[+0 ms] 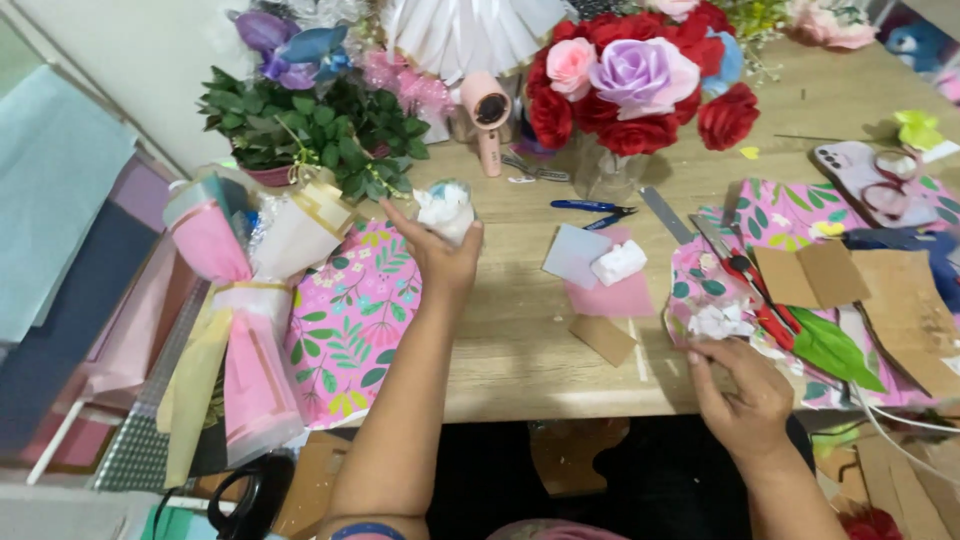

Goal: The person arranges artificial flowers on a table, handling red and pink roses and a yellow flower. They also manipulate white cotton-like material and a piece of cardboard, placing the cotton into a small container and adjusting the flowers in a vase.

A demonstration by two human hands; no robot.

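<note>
White foam lump (444,210) sits in the left hand (440,255), raised just over the far edge of the pink leaf-print paper (350,330) at the left of the worktop (520,350). The left grip is closed around the lump from below and behind, fingers curled up its sides, so the lump rises above the fingers toward the far side; its shape is roundish, with no clear long axis.

Well apart, at the near right, the right hand (745,395) rests at the worktop's near edge, its fingertips pinched on small white scraps (722,322) that lie on a second pink floral sheet (770,215). Whether those fingers actually clamp a scrap or only press it, I cannot tell. Just right of the scraps lie red-handled scissors (760,295) and a green leaf (832,348), both running from far left to near right.

Between the two hands lie a pale blue card (572,255), a white block (620,263) and a brown cardboard piece (603,338). Farther off stand a rose bouquet (635,90), a pink handheld tool (488,115) and a potted green plant (300,130); wrapped pink bouquets (240,290) lie at the far left.
</note>
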